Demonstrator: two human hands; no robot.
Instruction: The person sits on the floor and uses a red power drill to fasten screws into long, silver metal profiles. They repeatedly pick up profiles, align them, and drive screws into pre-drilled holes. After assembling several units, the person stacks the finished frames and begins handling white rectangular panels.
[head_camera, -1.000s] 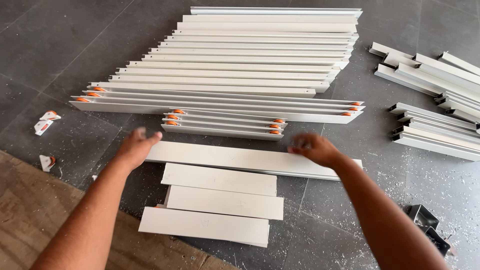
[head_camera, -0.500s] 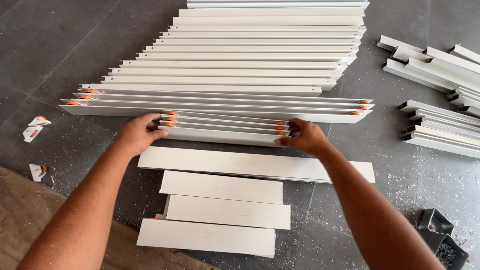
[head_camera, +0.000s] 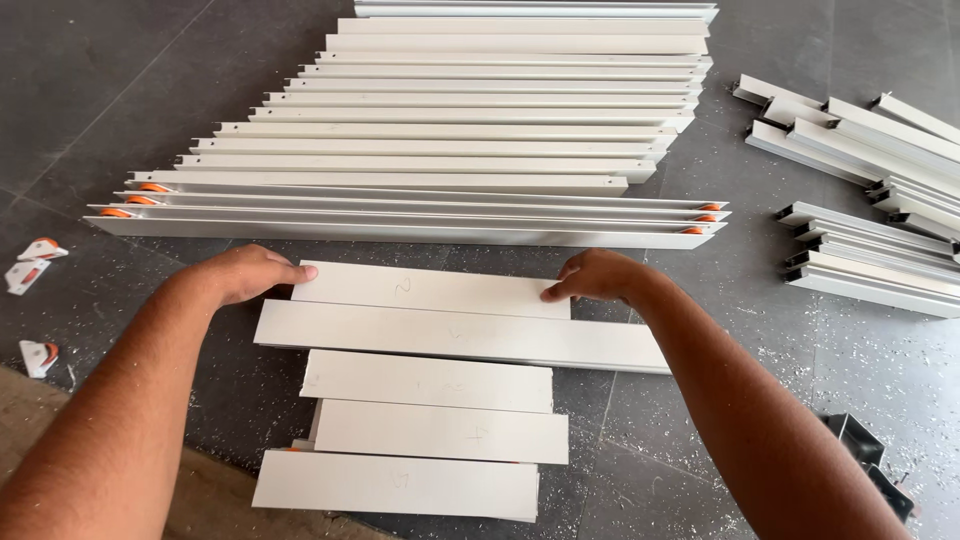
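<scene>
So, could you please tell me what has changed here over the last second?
Both hands, left and right, took a short white panel from the far rows and brought it to the near stack, at the long panel's far edge. The three lower panels stayed put.

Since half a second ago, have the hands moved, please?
Yes: both hands came toward the camera, off the long rails, bringing a short white panel.

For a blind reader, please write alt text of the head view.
Left hand and right hand hold the ends of a short white panel on a dark floor, above four similar panels; long white profiles lie beyond.
</scene>
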